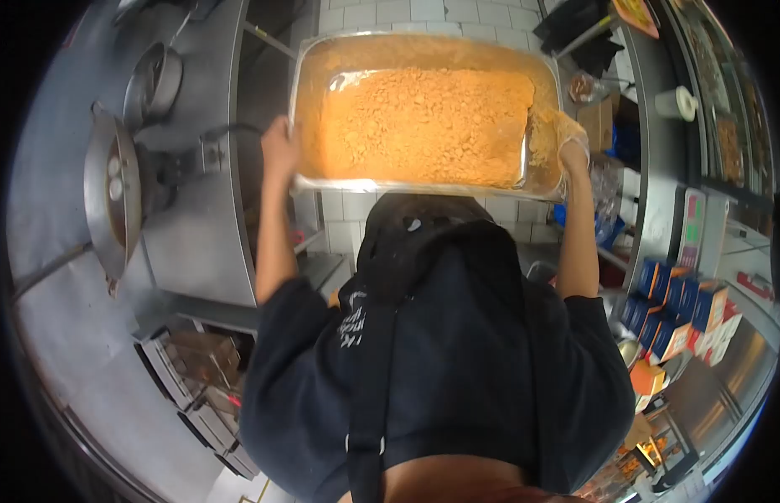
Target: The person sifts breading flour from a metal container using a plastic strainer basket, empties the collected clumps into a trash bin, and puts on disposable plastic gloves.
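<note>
A large rectangular clear tub [432, 191] lined with orange crumbly coating powder [423, 126] is held level in front of my body. My left hand [281, 152] is bare and closed on the tub's left wall. On the opposite side, my right hand [573, 149] wears a thin clear plastic glove [568, 130] dusted with orange crumbs. It is at the tub's right rim, closed on it, with some fingers hidden by the wall and glove. The powder is lumpy, and a bare strip of tub bottom shows near the right end.
Left of me, a steel counter [193, 201] carries a wok [113, 193] and a pan [155, 84]. At the right are a counter with a white cup [676, 103], a scale [692, 226] and stacked blue boxes [675, 293]. White tiles [344, 222] cover the floor.
</note>
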The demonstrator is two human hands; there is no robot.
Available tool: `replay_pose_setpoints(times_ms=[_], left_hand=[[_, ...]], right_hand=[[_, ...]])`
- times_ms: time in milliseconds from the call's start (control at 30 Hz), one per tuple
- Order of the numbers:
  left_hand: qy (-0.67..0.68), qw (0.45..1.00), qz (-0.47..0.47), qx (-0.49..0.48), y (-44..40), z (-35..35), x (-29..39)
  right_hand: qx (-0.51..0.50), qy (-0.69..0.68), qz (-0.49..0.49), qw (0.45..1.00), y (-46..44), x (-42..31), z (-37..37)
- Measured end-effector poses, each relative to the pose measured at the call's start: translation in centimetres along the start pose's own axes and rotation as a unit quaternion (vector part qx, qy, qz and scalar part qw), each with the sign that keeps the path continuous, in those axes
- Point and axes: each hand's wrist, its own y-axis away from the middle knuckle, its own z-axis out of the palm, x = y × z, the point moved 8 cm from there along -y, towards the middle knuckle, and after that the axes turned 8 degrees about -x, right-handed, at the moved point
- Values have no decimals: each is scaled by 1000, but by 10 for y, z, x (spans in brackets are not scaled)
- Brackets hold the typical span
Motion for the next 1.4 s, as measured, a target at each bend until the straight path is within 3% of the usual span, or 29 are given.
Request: replay_pose_setpoints(times_ms=[67, 100, 133, 200, 233, 300, 333, 400, 433, 500, 567, 600, 667, 700, 767, 800, 900, 933, 1000, 1033, 1100, 1133, 1167, 1267, 1300, 1333, 1400], left_hand=[[3, 999, -24, 31, -1, 5, 30], [10, 997, -54, 55, -47, 5, 2], [-11, 997, -74, 33, -85, 19, -43], [-16, 995, -97, 19, -139, 46, -70], [-14, 995, -95, 19, -153, 42, -58], [-14, 995, -89, 30, -196, 36, -19], [24, 996, -80, 33, -213, 33, 13], [12, 996, -85, 15, -266, 47, 3], [-5, 997, -75, 5, -309, 59, -1], [-5, 990, -128, -66, -387, 111, -97], [-15, 994, -97, -41, -450, 150, -141], [-15, 994, -92, -56, -475, 155, -119], [4, 982, -159, -101, -514, 132, -71], [0, 983, -158, -98, -538, 127, -55], [-69, 989, -101, -77, -590, 118, -15], [-67, 986, -126, -82, -608, 115, -4], [-41, 992, -122, -19, -624, 94, 44], [-16, 993, -120, 8, -624, 88, 55], [28, 989, -127, 70, -625, 76, 91], [-35, 989, -118, 81, -628, 68, 105], [-33, 982, -144, 120, -632, 65, 106], [-42, 974, -166, 147, -637, 64, 114], [-11, 968, -181, 174, -645, 65, 119], [-21, 954, -229, 191, -682, 75, 105], [-8, 948, -264, 179, -699, 78, 97], [13, 955, -212, 207, -669, 72, 131], [9, 957, -173, 232, -689, 69, 144]], right_hand=[[100, -8, -37, 994, -58, -6, -14], [70, 11, -52, 996, -126, -38, -3], [67, 114, -90, 987, -156, -49, 7], [-55, 410, -14, 910, -208, -62, 26], [-52, 411, -14, 910, -219, -74, 27], [68, 243, -157, 955, -250, -127, 12], [71, 248, -156, 953, -277, -131, 7], [50, 74, -77, 993, -327, -101, -11], [46, 78, -74, 993, -347, -125, -14], [66, 273, -220, 934, -354, -245, 7], [78, 285, -150, 943, -377, -295, 12], [78, 302, -103, 944, -396, -301, 4], [103, 284, -127, 945, -429, -298, -17], [127, 261, -163, 943, -451, -298, -24], [147, 184, -143, 961, -507, -274, -42], [114, 246, -132, 953, -536, -260, -49], [74, 126, -102, 984, -580, -265, -72], [76, -5, -53, 996, -586, -277, -77], [104, 339, -118, 928, -635, -277, -87], [62, 293, -142, 943, -657, -288, -87], [17, 145, -58, 988, -677, -364, -86], [-2, 104, -111, 988, -712, -350, -84], [34, 139, -49, 989, -762, -304, -91], [54, 217, -104, 969, -826, -385, -81], [5, 226, -141, 964, -838, -425, -70], [-17, 207, -180, 961, -786, -414, -81], [6, 237, -202, 950, -813, -413, -82]])
